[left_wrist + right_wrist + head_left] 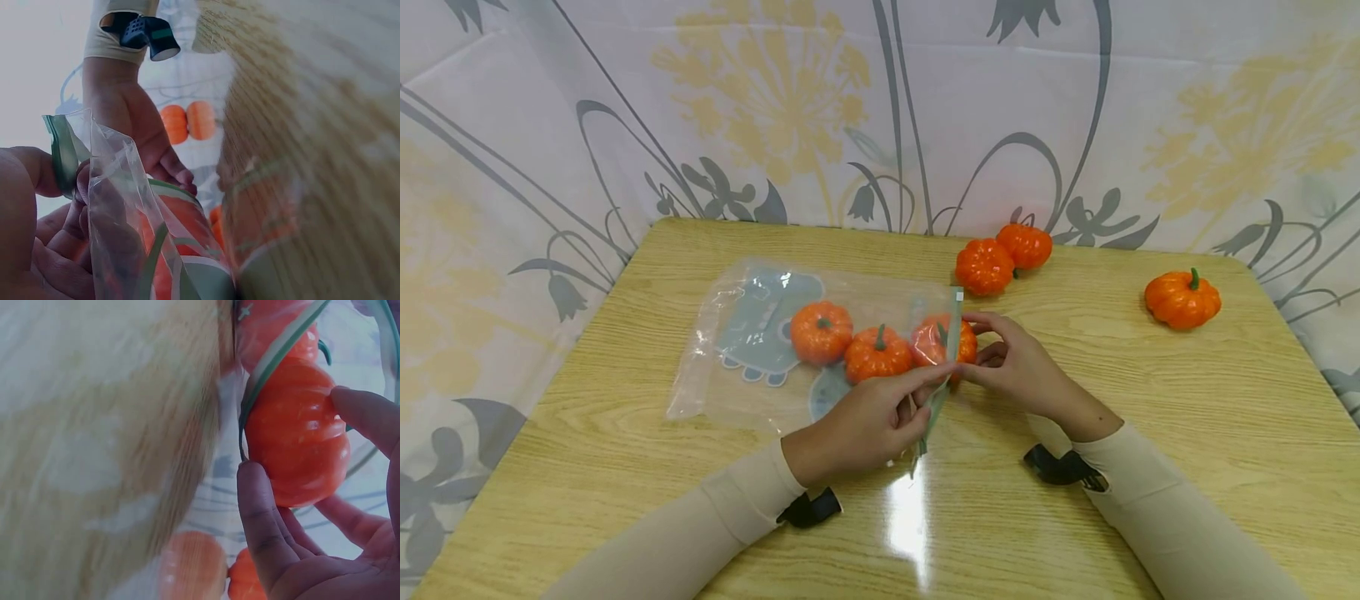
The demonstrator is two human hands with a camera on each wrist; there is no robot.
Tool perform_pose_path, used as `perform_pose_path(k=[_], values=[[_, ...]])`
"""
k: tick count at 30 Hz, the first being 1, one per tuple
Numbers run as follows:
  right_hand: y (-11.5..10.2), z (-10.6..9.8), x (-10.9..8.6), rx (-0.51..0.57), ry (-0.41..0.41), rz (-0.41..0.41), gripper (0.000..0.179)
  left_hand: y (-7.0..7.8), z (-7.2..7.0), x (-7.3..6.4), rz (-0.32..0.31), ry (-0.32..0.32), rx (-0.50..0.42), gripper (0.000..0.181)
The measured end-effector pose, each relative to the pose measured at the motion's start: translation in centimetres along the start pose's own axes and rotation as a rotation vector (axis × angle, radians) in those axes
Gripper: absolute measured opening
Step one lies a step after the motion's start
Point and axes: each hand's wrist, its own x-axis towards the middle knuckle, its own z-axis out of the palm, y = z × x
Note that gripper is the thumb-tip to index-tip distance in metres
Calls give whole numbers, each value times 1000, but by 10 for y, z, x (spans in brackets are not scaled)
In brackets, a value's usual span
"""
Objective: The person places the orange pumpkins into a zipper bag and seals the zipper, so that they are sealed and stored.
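A clear zip bag (700, 367) with a printed cartoon animal lies flat on the table, its green-edged mouth to the right. My left hand (865, 421) pinches the near side of that mouth, and in the left wrist view the bag's plastic (119, 187) rises from the fingers. Inside the bag are two small orange pumpkins, one left (822, 333) and one in the middle (878, 358). A third pumpkin (300, 437) sits at the mouth, partly inside. My right hand (1030, 367) holds it, thumb on one side and fingers on the other.
Two more pumpkins (985, 267) touch each other at the table's back edge. Another pumpkin (1183, 300) with a green stem stands at the back right. A patterned curtain (925, 108) hangs behind the wooden table (1150, 433).
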Motion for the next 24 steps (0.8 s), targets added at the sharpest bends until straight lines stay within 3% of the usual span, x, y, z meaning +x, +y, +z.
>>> perform_pose_path(k=[16, 24], values=[[0, 1, -1, 114, -44, 35, 65, 1, -1, 0, -3, -13, 10, 53], [-1, 2, -3, 136, -5, 39, 55, 0, 0, 0, -26, -23, 4, 53]])
